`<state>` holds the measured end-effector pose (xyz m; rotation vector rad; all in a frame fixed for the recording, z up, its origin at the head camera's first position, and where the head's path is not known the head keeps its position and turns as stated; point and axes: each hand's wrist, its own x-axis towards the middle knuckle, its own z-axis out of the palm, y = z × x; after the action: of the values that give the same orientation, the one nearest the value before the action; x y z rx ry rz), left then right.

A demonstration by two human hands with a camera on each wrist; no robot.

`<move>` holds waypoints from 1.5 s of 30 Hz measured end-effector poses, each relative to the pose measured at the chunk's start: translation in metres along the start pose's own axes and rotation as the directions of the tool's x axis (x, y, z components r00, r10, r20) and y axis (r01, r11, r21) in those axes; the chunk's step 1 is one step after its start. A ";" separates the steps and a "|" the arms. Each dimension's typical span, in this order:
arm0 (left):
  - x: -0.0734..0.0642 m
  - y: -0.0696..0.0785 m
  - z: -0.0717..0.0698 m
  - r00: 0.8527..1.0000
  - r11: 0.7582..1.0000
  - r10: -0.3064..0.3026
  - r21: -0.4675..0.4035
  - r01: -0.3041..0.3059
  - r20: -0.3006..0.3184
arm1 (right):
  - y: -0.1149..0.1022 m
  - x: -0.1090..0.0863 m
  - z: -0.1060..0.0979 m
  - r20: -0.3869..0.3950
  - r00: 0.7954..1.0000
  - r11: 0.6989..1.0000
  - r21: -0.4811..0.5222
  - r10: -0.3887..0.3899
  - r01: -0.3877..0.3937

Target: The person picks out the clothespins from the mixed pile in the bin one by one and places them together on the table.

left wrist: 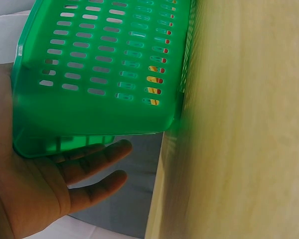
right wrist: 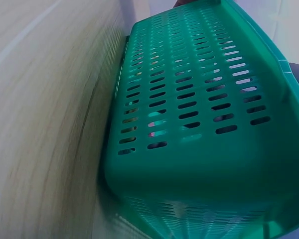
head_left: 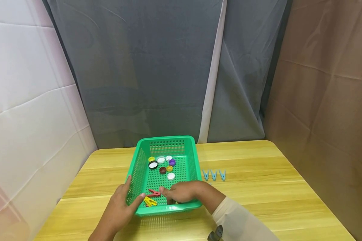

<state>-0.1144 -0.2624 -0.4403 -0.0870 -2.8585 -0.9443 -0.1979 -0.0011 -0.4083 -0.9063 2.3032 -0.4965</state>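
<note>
A green plastic basket (head_left: 196, 167) with slotted walls stands on the table. At its near left corner my left hand (head_left: 120, 204) holds the rim, thumb over the inside and fingers along the outer wall. In the left wrist view, two fingers (left wrist: 97, 191) reach out past the basket's end. My right hand (head_left: 181, 192) is down inside the near end, its thumb beside a red clothespin (head_left: 154, 193). Its other fingers point down and are mostly hidden, so I cannot tell what they hold. Yellow clothespins (head_left: 150, 201) lie near the left thumb.
Farther back in the basket lie several bottle caps, among them a white cap (head_left: 171, 176), a purple cap (head_left: 172, 162) and a brown cap (head_left: 163, 170). Right of the basket, three light blue clothespins (head_left: 214, 175) form a row on the wooden table (head_left: 259, 187). A grey curtain (head_left: 154, 73) hangs behind.
</note>
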 end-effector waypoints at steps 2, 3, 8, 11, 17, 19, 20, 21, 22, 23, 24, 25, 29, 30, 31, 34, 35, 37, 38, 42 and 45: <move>0.000 0.000 0.000 1.000 1.000 0.001 0.001 -0.001 -0.001 | 0.000 0.000 0.000 0.010 1.000 1.000 0.006 0.001 -0.001; 0.000 -0.001 0.000 1.000 1.000 0.001 0.002 -0.001 -0.001 | 0.000 0.000 0.000 0.014 1.000 1.000 0.011 0.000 -0.001; -0.001 -0.001 0.001 1.000 1.000 0.008 0.002 -0.008 -0.010 | 0.000 -0.001 0.000 0.030 1.000 0.999 0.041 -0.006 0.005; -0.001 -0.002 0.002 1.000 1.000 0.014 -0.003 -0.014 -0.015 | 0.001 -0.001 -0.001 0.025 1.000 0.998 0.056 -0.006 0.005; -0.001 -0.001 0.002 1.000 1.000 0.012 -0.006 -0.012 -0.016 | 0.003 0.001 -0.001 0.015 0.999 0.997 0.069 -0.030 0.029; -0.001 -0.001 0.002 1.000 1.000 0.012 -0.005 -0.012 -0.015 | 0.004 0.001 -0.001 0.011 0.999 0.997 0.071 -0.039 0.038; -0.001 -0.001 0.002 1.000 1.000 0.012 -0.006 -0.012 -0.014 | 0.004 0.001 -0.001 0.010 0.999 0.996 0.073 -0.043 0.042; 0.000 0.000 0.002 1.000 1.000 0.011 -0.005 -0.011 -0.012 | 0.004 0.001 -0.002 0.007 0.999 0.996 0.076 -0.046 0.045; 0.000 0.000 0.002 1.000 1.000 0.010 -0.004 -0.010 -0.012 | 0.004 0.001 -0.002 0.006 0.999 0.996 0.079 -0.048 0.048; 0.000 0.000 0.002 1.000 1.000 0.009 -0.004 -0.009 -0.010 | 0.004 0.000 -0.002 0.006 0.999 0.995 0.085 -0.050 0.050; 0.000 0.000 0.002 1.000 1.000 0.009 -0.003 -0.009 -0.010 | 0.004 0.000 -0.002 0.006 0.999 0.995 0.086 -0.050 0.049; 0.001 0.000 0.001 1.000 1.000 0.009 -0.004 -0.009 -0.010 | 0.004 0.000 -0.003 0.008 0.999 0.995 0.088 -0.047 0.046; 0.001 -0.001 0.001 1.000 1.000 0.014 -0.004 -0.014 -0.014 | 0.002 0.001 -0.003 0.021 0.999 0.998 0.058 -0.032 0.031; 0.001 -0.001 0.001 1.000 1.000 0.016 -0.004 -0.016 -0.016 | 0.001 0.001 -0.002 0.025 0.999 0.999 0.039 -0.030 0.029; 0.001 -0.001 0.001 1.000 1.000 0.016 -0.004 -0.016 -0.016 | 0.001 0.001 -0.002 0.027 0.999 0.999 0.018 -0.029 0.028; 0.001 -0.001 0.001 1.000 1.000 0.011 -0.001 -0.011 -0.008 | -0.001 0.002 -0.001 0.031 0.999 0.999 -0.033 -0.026 0.027; 0.001 -0.001 0.000 1.000 1.000 0.009 0.000 -0.009 -0.005 | -0.001 0.002 -0.001 0.031 0.999 0.999 -0.040 -0.025 0.026; 0.001 -0.001 0.000 1.000 1.000 0.002 0.001 -0.002 0.004 | -0.001 0.003 0.000 0.030 0.999 0.999 -0.040 -0.026 0.028; 0.001 -0.001 0.000 1.000 1.000 0.002 0.001 -0.002 0.005 | -0.001 0.003 0.000 0.031 0.999 0.999 -0.034 -0.029 0.030; 0.000 -0.001 0.000 1.000 1.000 0.008 -0.003 -0.008 0.001 | 0.000 0.002 0.001 0.015 0.998 0.997 -0.041 -0.060 0.060; 0.000 -0.001 0.001 1.000 1.000 0.015 -0.009 -0.015 -0.006 | 0.000 0.001 0.002 -0.003 0.995 0.994 -0.062 -0.095 0.095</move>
<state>-0.1143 -0.2627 -0.4415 -0.1066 -2.8444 -0.9531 -0.1978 -0.0017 -0.4102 -1.0491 2.3002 -0.4711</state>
